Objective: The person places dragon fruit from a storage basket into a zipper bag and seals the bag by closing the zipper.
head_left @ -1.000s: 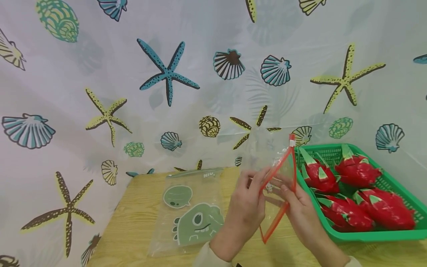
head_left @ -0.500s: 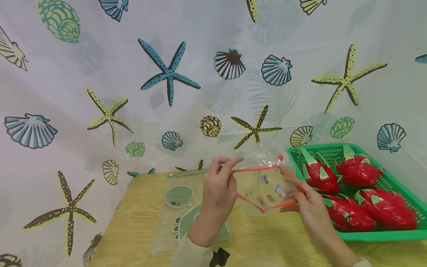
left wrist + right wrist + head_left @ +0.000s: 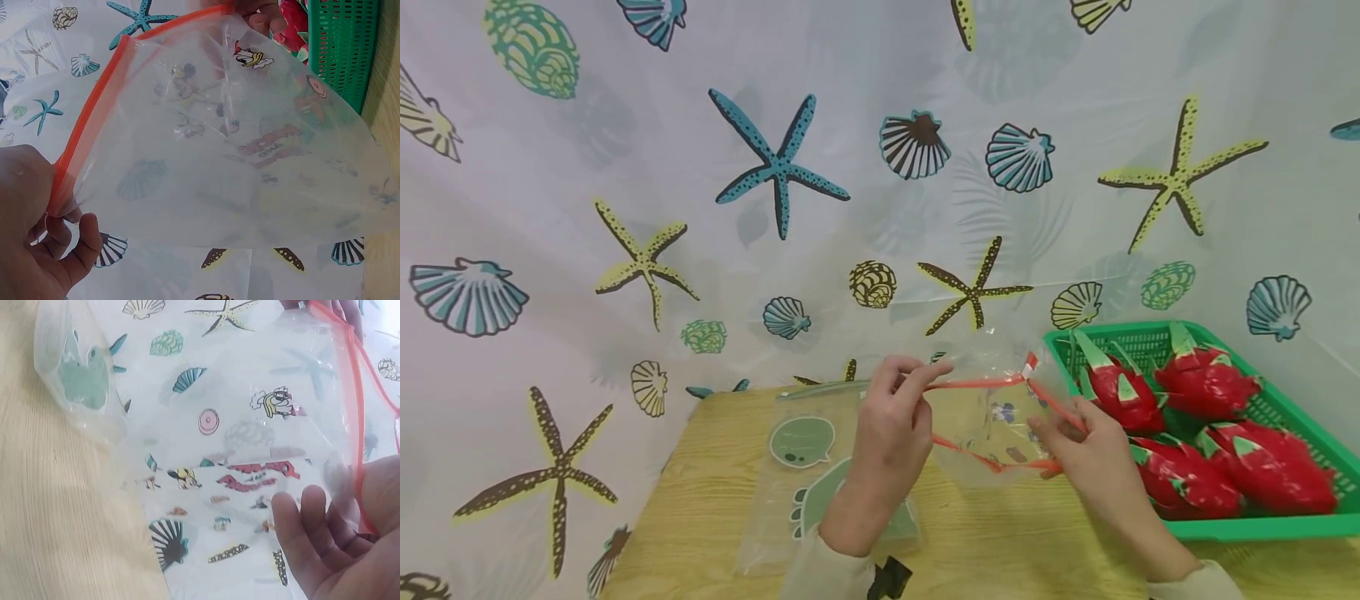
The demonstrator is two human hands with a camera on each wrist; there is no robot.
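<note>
Backdrop: one pale cloth (image 3: 820,267), printed with starfish and shells, hanging across the full width behind a wood-grain table (image 3: 700,475). At left on the table: one clear flat bag (image 3: 802,442) with green cartoon print, lying partly hidden behind the left arm. Next, one left hand (image 3: 891,421), cream-sleeved, fingers bent, pinching the left end of an orange-red rim (image 3: 977,383). Centre: one clear zip bag (image 3: 206,156) with small cartoon figures, held up above the table between both hands, mouth spread wide. Next, one right hand (image 3: 1090,450), partly curled, gripping the rim's right end, thumb and fingers on either side. At far right: one green mesh basket (image 3: 1262,528) on the table, containing four red dragon fruits (image 3: 1270,468) with green-tipped scales.
</note>
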